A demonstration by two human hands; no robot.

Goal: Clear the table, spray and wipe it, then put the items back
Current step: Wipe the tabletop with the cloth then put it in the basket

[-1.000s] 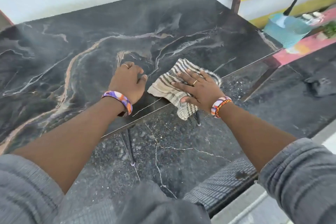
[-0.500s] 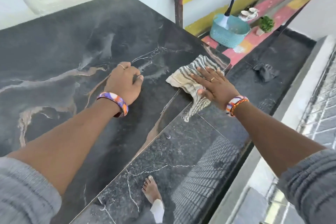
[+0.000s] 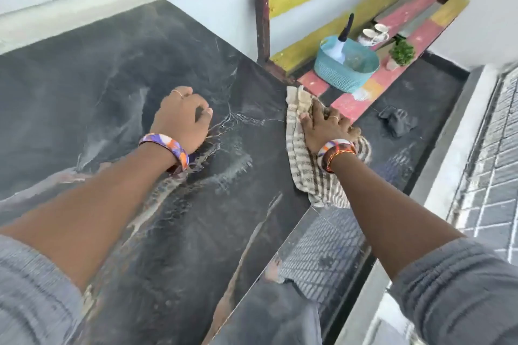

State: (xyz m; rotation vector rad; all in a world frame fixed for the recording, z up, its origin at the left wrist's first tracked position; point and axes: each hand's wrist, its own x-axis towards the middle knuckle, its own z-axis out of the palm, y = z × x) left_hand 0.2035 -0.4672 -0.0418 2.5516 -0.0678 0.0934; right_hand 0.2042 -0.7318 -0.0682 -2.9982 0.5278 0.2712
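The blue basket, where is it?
The blue basket sits at the upper right of the head view, on the painted bench beyond the table, with the little plant just right of it.

The table (image 3: 117,70) has a smooth, marble-patterned dark top. At its right edge lies a soft striped woven cloth (image 3: 301,165). Beyond the table, a mesh-textured plastic basket (image 3: 343,75) sits on painted wooden slats (image 3: 403,12).

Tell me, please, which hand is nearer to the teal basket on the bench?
Right. The right hand presses the striped cloth at the table's edge, just short of the teal basket; the left hand rests farther back on the tabletop.
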